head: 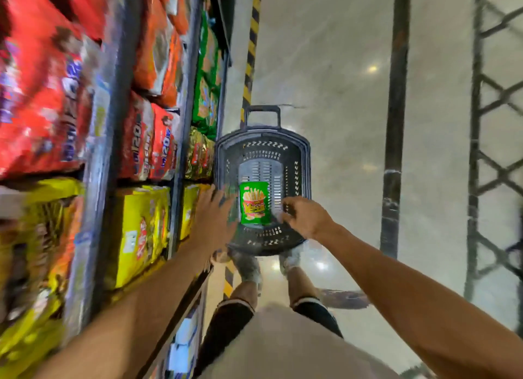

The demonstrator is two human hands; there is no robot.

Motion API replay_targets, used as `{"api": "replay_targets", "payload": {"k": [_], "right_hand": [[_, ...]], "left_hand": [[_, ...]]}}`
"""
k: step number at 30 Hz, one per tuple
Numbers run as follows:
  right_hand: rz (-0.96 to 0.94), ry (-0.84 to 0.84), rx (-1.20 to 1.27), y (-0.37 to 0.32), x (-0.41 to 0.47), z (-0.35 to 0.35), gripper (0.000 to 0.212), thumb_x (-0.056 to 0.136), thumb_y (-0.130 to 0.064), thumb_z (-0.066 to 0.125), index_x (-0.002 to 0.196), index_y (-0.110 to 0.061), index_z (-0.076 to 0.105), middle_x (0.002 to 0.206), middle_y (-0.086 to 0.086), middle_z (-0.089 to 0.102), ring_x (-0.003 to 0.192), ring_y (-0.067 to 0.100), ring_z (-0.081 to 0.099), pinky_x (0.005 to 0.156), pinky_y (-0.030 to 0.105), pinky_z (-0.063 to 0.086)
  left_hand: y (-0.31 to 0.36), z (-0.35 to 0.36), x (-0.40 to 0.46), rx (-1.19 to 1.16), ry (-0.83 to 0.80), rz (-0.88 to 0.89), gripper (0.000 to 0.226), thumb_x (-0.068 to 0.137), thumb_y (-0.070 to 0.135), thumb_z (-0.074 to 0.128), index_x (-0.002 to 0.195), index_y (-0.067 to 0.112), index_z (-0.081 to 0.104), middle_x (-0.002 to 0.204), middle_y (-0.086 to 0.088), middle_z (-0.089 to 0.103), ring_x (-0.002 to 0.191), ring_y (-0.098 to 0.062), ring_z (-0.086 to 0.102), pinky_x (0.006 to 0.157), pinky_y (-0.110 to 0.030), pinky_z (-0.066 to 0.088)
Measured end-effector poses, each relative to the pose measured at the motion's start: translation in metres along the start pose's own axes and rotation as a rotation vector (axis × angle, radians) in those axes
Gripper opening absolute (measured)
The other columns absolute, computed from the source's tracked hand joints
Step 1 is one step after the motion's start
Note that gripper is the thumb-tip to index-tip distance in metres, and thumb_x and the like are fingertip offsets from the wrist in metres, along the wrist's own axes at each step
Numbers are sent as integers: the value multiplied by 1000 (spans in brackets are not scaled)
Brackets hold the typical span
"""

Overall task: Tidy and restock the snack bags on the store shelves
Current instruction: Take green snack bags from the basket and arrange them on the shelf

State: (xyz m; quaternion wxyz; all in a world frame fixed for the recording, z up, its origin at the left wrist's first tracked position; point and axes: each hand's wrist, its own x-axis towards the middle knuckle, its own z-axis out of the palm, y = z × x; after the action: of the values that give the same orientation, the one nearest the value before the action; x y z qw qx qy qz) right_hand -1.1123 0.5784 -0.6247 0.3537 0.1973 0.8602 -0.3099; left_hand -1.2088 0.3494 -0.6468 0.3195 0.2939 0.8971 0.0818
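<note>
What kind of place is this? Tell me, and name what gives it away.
Most likely a shop aisle. Shelves are packed with rows of snack bags, a black shopping basket stands on the floor holding one green snack bag, and hazard-striped tape runs along the polished floor.

One green snack bag point(254, 203) w/ fries picture lies flat, face up, in the black basket point(302, 158). Left of basket, shelves point(181, 124) hold red, orange, yellow, green bags.
</note>
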Motion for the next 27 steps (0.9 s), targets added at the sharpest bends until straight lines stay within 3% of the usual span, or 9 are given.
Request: {"api": "replay_targets", "payload": {"k": [5, 9, 13, 15, 17, 19, 21, 24, 27], "right_hand": [[-21, 97, -60, -3, -98, -39, 36, 95, -23, 67, 130, -15, 68, 127, 14, 69, 118, 35, 63, 96, 38, 51], [-76, 119, -76, 17, -114, -51, 51, 101, -30, 61, 149, -15, 52, 150, 13, 55, 138, 31, 50, 113, 37, 42], [-168, 74, -121, 20, -119, -69, 52, 102, -33, 60, 151, -17, 50, 147, 15, 57, 134, 33, 54, 108, 40, 47], [-257, 62, -171, 20, -117, -76, 52, 100, -35, 61, 149, -21, 52, 145, 13, 59, 129, 33, 57, 103, 39, 49], [-361, 18, -211, 11, -121, -84, 50, 99, -37, 64, 146, -21, 55, 143, 10, 62, 125, 31, 61, 98, 38, 50], [-457, -22, -301, -2, -129, -91, 51, 99, -35, 65, 147, -19, 55, 147, 8, 59, 129, 30, 59, 101, 38, 48], [-554, -35, -358, -17, -141, -93, 54, 99, -37, 65, 149, -21, 52, 151, 7, 55, 135, 29, 55, 108, 39, 47], [-684, -33, -456, -48, -167, -87, 54, 99, -41, 63, 148, -20, 54, 148, 8, 57, 131, 29, 57, 105, 43, 50], [-853, -55, -578, -86, -209, -71, 47, 103, -36, 59, 145, -13, 55, 143, 11, 58, 127, 31, 57, 102, 41, 48]], "left_hand": [[50, -54, -52, 38, 28, 68, 70, 97, 44, 62, 158, 22, 35, 169, -6, 23, 156, -35, 12, 125, -50, 13], [74, -72, -83, 3, 71, 85, 64, 94, 27, 70, 152, 14, 46, 159, -8, 40, 148, -38, 29, 119, -47, 24], [83, -69, -115, -5, 133, 39, 60, 78, 19, 80, 134, 6, 62, 137, -19, 61, 126, -50, 55, 103, -59, 47], [94, -65, -139, -39, 214, -9, 55, 82, 32, 64, 132, 8, 61, 134, -20, 64, 124, -47, 55, 96, -66, 51], [111, -62, -168, -62, 251, -69, 58, 83, 36, 52, 132, 8, 62, 134, -20, 64, 123, -48, 57, 92, -68, 51], [124, -54, -195, -11, 348, -106, 57, 81, 30, 62, 134, 8, 63, 134, -20, 65, 120, -51, 60, 93, -67, 51], [136, -52, -222, -43, 373, -190, 65, 84, 34, 64, 146, 19, 50, 148, -14, 55, 135, -47, 50, 109, -65, 42], [149, -45, -270, -98, 394, -405, 76, 89, 59, 35, 158, 28, 34, 166, -3, 32, 153, -35, 24, 126, -52, 19], [159, -34, -330, -70, 483, -497, 70, 90, 55, 40, 154, 25, 42, 161, -8, 39, 148, -41, 34, 121, -61, 26]]}}
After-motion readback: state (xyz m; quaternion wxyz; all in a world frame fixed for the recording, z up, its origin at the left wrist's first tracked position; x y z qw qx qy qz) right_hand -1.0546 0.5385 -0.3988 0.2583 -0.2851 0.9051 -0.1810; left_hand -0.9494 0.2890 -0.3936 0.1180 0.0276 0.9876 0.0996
